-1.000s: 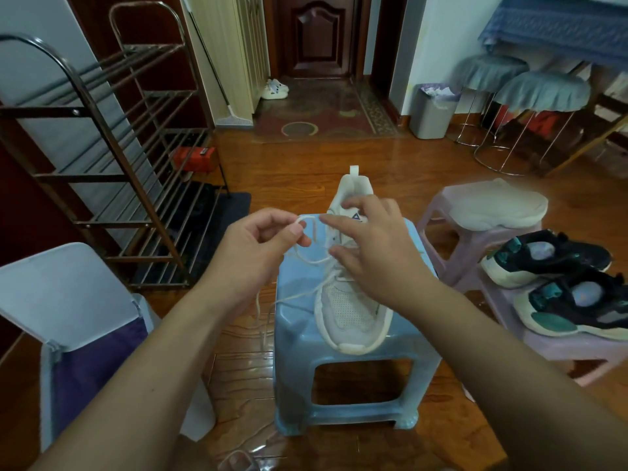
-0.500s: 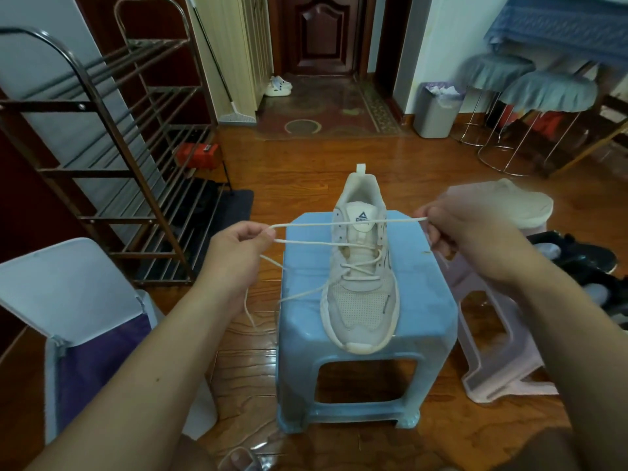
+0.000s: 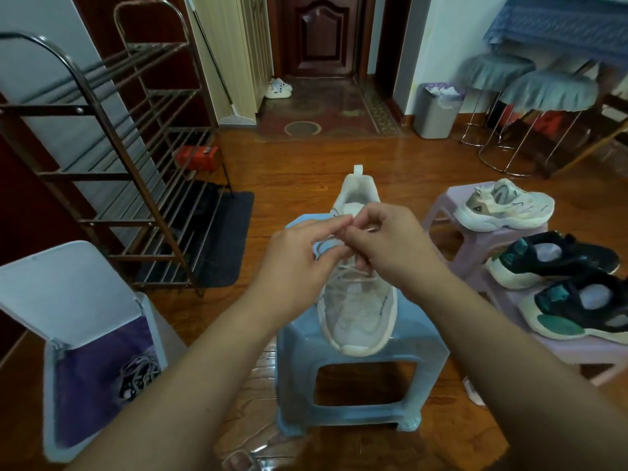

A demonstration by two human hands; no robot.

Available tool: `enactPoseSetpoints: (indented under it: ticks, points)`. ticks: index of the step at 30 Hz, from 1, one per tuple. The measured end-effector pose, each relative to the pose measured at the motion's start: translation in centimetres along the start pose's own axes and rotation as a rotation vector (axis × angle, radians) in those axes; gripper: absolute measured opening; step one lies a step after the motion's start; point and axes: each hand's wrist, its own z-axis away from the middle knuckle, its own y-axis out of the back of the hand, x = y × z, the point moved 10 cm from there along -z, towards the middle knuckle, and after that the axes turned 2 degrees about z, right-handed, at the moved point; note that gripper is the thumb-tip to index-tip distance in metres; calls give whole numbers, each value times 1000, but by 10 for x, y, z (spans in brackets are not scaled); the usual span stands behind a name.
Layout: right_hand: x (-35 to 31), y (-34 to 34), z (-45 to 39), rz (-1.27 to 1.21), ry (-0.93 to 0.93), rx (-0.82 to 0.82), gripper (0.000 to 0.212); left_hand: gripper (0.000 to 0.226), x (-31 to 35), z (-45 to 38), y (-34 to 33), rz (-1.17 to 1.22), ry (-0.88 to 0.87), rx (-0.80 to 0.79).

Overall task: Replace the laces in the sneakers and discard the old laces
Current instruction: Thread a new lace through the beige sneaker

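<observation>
Both bare forearms reach forward from the bottom corners and converge at the middle. The left hand (image 3: 299,263) is palm inward, its thumb and forefinger pinched together in a tight grip. The right hand (image 3: 390,248) sits just beside it, knuckles up, fingers curled and tips pressed close, nearly touching the left's fingertips.

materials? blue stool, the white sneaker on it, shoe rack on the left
Blue stool: looks like moulded plastic, semi-gloss, one-piece legs with soft highlights.
White sneaker: apparently knit or mesh fabric upper, matte with small perforations at the toe; the sole looks like rubber or foam, cannot tell which.
Shoe rack: metal tubing and thin rods, brownish and shiny, with glints along the bars.
</observation>
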Motion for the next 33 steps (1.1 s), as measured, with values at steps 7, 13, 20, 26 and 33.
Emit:
enactPoseSetpoints:
  ticks: [7, 13, 20, 26, 33]
  points:
    - [14, -2, -4, -307, -138, -127, 15, 10, -33, -19, 21, -103, 67, 159]
    - [9, 29, -21, 628, 184, 161, 20, 18, -77, -15, -2, -48, 362, -22]
    - [13, 4, -26, 641, 242, 95, 19, 22, -75, -17, 0, -50, 377, 100]
    - [18, -2, -30, 576, 193, 119, 15, 21, -74, -17, -5, 11, 386, 108]
    - [19, -5, -30, 531, 176, 110, 14, 23, -76, -18, -5, 17, 399, 126]
